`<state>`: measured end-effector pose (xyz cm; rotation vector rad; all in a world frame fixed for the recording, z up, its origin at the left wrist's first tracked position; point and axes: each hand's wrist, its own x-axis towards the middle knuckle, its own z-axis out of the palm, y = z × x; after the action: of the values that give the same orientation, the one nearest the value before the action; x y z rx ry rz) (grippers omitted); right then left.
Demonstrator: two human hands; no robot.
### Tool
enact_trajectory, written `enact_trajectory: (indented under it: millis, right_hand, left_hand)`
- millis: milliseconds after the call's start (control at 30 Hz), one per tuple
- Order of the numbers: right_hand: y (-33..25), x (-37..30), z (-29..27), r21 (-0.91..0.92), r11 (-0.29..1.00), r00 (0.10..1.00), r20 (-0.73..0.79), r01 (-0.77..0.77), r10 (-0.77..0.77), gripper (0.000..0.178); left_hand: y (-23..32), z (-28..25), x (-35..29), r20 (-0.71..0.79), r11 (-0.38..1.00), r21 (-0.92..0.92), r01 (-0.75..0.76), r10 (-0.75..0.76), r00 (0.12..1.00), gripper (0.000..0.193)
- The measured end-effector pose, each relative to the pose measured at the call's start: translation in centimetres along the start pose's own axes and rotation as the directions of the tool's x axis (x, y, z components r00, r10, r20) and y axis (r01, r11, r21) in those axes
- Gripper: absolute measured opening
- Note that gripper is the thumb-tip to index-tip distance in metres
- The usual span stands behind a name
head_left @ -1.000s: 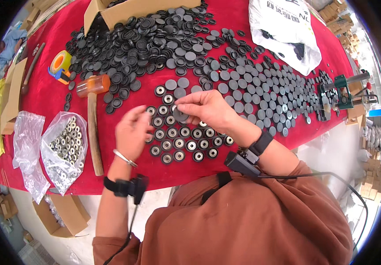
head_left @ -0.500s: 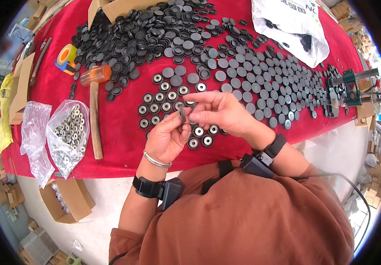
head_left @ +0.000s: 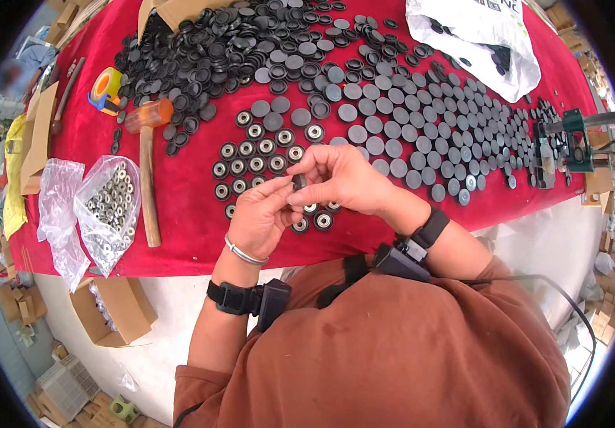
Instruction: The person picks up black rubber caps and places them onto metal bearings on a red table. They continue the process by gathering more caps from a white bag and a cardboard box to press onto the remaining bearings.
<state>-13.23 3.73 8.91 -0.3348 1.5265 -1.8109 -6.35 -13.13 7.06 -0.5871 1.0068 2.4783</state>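
Between the fingertips of both hands is a small round black cap [head_left: 298, 182], seen nearly edge-on. My left hand [head_left: 260, 214] pinches it from the left, a silver bangle on the wrist. My right hand [head_left: 343, 180] closes on it from the right with thumb and forefinger. Fingers cover much of the piece, so whether a bearing sits in it cannot be seen. Beneath and around the hands lie several black caps with metal bearings [head_left: 257, 164] set in them, loosely in rows on the red cloth [head_left: 186, 246]. A few plain grey-black discs [head_left: 272, 121] lie just beyond.
To the left are a mallet [head_left: 150, 178], a clear bag of bearings [head_left: 111, 214] and a tape roll [head_left: 106, 85]. A heap of black caps [head_left: 215, 57] fills the back. Grey discs [head_left: 429, 135] spread rightward to a green clamp-like tool [head_left: 575, 139]. A white bag [head_left: 475, 43] lies back right.
The cap between my fingers has turned and is now more covered by them. My view has shifted slightly; both hands stay together over the bearing-filled caps.
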Motion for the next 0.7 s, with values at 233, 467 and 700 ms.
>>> enact_trajectory:
  millis: [233, 467, 700]
  right_hand:
    - [0.3, 0.6, -1.5, 0.304, 0.881, 0.923, -0.015, -0.362, 0.384, 0.019]
    - [0.6, -0.2, -0.5, 0.261, 0.957, 0.936, -0.288, -0.125, 0.201, 0.021]
    - [2.2, -0.9, 2.4, -0.165, 0.98, 0.927, -0.339, 0.109, -0.16, 0.034]
  left_hand:
    - [-0.4, 0.8, 0.1, -0.013, 0.996, 0.08, 0.048, -0.047, 0.999, 0.015]
    - [-0.5, -0.9, 1.9, 0.196, 0.923, -0.269, 0.275, -0.227, 0.954, 0.015]
    - [0.9, -2.3, 1.6, 0.17, 0.951, -0.17, 0.258, -0.23, 0.958, 0.016]
